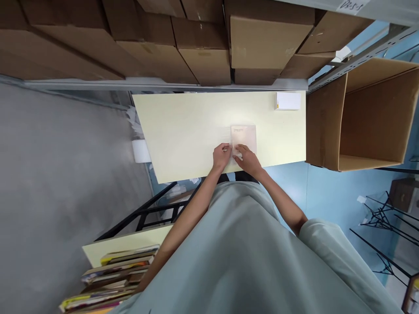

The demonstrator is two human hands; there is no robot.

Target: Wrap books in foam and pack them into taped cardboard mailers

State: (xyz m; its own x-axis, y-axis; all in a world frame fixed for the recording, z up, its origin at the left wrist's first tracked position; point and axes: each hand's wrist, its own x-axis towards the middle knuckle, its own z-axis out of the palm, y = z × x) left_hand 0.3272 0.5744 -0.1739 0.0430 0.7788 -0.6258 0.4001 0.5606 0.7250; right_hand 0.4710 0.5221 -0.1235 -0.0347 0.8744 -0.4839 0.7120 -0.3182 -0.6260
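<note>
A pale pink flat rectangle like a booklet or thin pack (245, 134), with small print near its top, lies on the cream tabletop (183, 131). At its lower left edge my left hand (222, 156) is closed in a pinch; whatever its fingertips hold is too small to make out. My right hand (248, 160) rests over the lower part of the pink rectangle, thumb and fingers bent but apart. Its fingertips point toward my left hand, with a small gap between the two hands. Slight blur hides the rectangle's lower edge.
A small white box (288, 101) sits at the table's back right. Beside the table stands an open cardboard carton (327, 126). Closed cartons (203, 65) fill the shelf above the back edge. A stack of books (114, 279) and a white roll (141, 151) are at left.
</note>
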